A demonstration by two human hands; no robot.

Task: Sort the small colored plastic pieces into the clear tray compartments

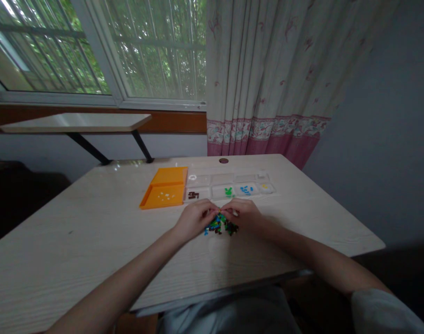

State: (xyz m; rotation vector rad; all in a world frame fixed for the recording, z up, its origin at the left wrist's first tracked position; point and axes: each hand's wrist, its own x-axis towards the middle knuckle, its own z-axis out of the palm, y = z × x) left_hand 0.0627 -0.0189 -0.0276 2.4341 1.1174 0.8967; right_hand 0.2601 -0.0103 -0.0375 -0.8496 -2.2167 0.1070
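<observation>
"How are our hands placed?"

"Near us, over the desk [103, 222], our left hand [197, 216] and right hand [245, 215] face each other, thumbs and fingers drawn into a pinch. Their tips meet at a tiny piece [219, 211], whose shape is too small for us to make out."

"And the small bits [215, 226]?"

"We have them in a loose heap on the desk, right under our hands: green, blue and dark brown, with a few strays at the edge."

"What lies beyond?"

"A clear tray [222, 178]. Along its near row we see brown pieces [193, 195], green pieces [229, 191], blue pieces [246, 190] and yellow pieces [265, 186], left to right. Beside it, an orange box [170, 175] lies open, white pieces [167, 196] scattered in its near half."

"Farther back?"

"A raised shelf [93, 121], then the window [159, 51] and a flowered curtain [267, 69]."
</observation>
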